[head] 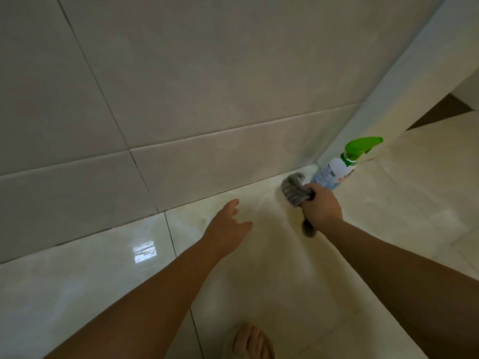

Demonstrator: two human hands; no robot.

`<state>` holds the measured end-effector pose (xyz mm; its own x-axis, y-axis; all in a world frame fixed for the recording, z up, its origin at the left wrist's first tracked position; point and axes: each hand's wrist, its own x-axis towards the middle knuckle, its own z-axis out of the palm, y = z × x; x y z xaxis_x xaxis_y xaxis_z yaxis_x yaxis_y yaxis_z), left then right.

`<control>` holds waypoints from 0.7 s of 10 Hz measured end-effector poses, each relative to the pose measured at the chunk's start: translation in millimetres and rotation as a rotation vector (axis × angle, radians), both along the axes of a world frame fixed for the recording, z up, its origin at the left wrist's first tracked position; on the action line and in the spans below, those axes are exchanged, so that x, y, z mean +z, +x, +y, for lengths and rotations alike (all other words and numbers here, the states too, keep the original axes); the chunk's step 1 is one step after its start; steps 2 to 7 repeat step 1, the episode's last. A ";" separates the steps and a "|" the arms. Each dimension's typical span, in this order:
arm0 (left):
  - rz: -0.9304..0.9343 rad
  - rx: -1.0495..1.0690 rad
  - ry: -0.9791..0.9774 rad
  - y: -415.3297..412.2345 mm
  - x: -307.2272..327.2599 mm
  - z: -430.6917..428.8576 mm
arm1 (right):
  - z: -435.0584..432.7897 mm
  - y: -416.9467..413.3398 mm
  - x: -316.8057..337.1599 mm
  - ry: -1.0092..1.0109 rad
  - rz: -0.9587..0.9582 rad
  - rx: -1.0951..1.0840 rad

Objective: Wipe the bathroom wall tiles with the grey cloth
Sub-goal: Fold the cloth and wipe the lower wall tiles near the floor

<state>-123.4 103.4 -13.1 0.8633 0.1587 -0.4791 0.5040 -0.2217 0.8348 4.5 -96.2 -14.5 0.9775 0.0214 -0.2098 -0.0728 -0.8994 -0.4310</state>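
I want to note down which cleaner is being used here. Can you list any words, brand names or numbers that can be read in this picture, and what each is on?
No text can be read.
Spray bottle with the green trigger top: its white and blue label carries print, too blurred to read.
Grey cloth, wall tiles, floor tiles: no writing visible.
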 end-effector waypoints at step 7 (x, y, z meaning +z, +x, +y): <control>-0.035 -0.034 0.117 1.9 -7.6 5.3 | -5.8 11.8 -25.2 -0.171 -0.003 0.115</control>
